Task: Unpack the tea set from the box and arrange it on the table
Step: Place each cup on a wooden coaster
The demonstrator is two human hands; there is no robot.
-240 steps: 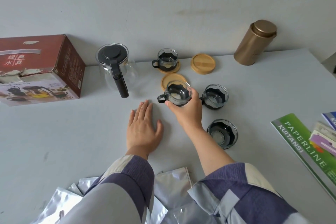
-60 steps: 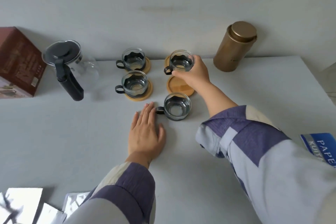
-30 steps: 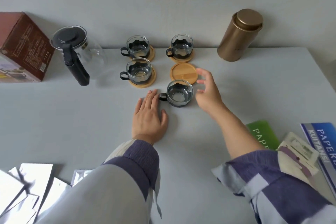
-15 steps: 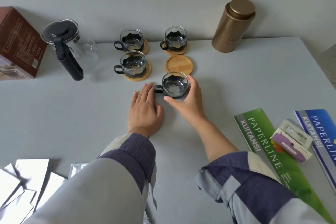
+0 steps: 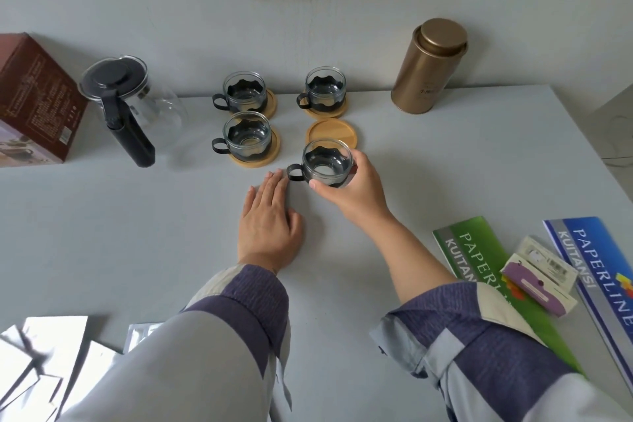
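The right hand (image 5: 356,188) is grasping the last glass cup (image 5: 327,164) around its body, thumb on the near side and fingers on the far side, with the cup's black handle pointing toward the left hand (image 5: 269,219). The cup sits just in front of the empty bamboo coaster (image 5: 331,132); whether it is lifted clear of the desk (image 5: 137,233) I cannot tell. The left hand lies flat and released on the desk, its fingertips just beside the cup's handle, grasping nothing.

The step in hand looks like the final placement: three other cups already stand on their coasters, two behind the empty coaster and one to its left, so the set is nearly arranged. The next move probably calls for a short lift and carry away from the person, then setting the cup down centred on the coaster, handle turned left to match the others.

The glass teapot (image 5: 137,106) stands further left of the coaster, with the red box (image 5: 34,99) beyond it. A gold canister (image 5: 428,72) stands to the coaster's right, well apart. Receipt books (image 5: 479,250) lie nearer the person on the right, silver wrappers (image 5: 41,370) near left. Nothing blocks the short path; the only hazard I judge is clipping the neighbouring cup behind the coaster.
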